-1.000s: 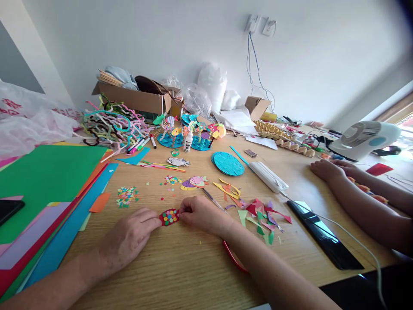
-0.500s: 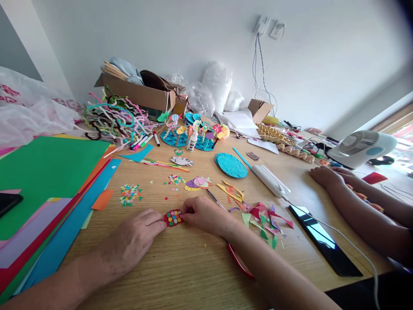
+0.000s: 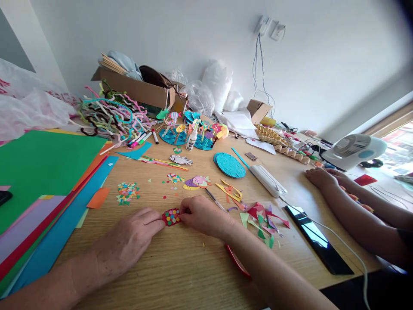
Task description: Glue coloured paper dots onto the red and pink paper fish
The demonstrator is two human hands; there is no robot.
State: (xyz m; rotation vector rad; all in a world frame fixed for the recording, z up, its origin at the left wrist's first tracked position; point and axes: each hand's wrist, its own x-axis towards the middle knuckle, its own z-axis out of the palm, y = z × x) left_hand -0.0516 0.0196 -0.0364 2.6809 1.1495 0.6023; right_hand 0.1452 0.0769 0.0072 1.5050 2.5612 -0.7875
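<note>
**Pinching a red dotted cutout (image 3: 171,217) at both ends, toward the near edge of the desk (image 3: 155,275)**

Pinches the cutout's left end between thumb and fingers of the left hand (image 3: 132,234); pinches its right end between thumb and forefinger of the right hand (image 3: 204,215), with both palms turned down. Holds the cutout low, between the hands, much closer to the near edge than to the far one; cannot tell whether lying on the desk or just above. Has yellow, green and other coloured spots (image 3: 170,219) in view on its red face.

Has a heap of paper chips (image 3: 127,192) beyond the left hand, loose round dots (image 3: 175,178) beyond the cutout, purple and pink paper fish (image 3: 192,182) beyond the right hand, and coloured scraps (image 3: 256,209) to the right of that. Has a stack of coloured sheets (image 3: 45,159) toward the left edge, blue discs (image 3: 230,165) about mid-desk, and a white bottle (image 3: 191,140) upright toward the far edge. Toward the right edge, has another person's hand (image 3: 319,177) resting near a white fan (image 3: 358,148).
</note>
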